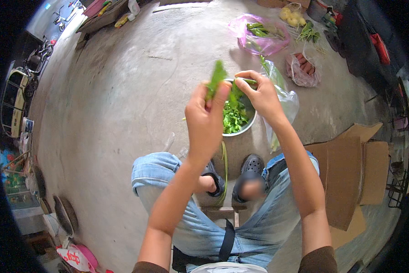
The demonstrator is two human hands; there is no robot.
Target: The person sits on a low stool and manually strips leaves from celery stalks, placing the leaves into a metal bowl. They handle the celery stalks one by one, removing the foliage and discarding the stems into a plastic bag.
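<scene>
Above a metal bowl (248, 129), my left hand (204, 116) grips a green leafy sprig (218, 73), blurred at its tip. My right hand (260, 94) is just to the right, thumb and forefinger pinching a thin green stalk (249, 81). Loose leafy greens (234, 117) lie in the bowl, partly hidden behind my left hand. Against the bowl's right side rests a transparent plastic bag (289, 104) with long green stalks in it. A pale green strip of stalk (225, 160) lies on the floor between my feet.
Beyond the bowl are a pink plastic bag (236, 27) of green vegetables, a bag of yellow roundish produce (293, 17), and a bag of reddish-brown produce (305, 65). Flattened cardboard (341, 177) lies to my right. A clog (252, 163) is near the bowl.
</scene>
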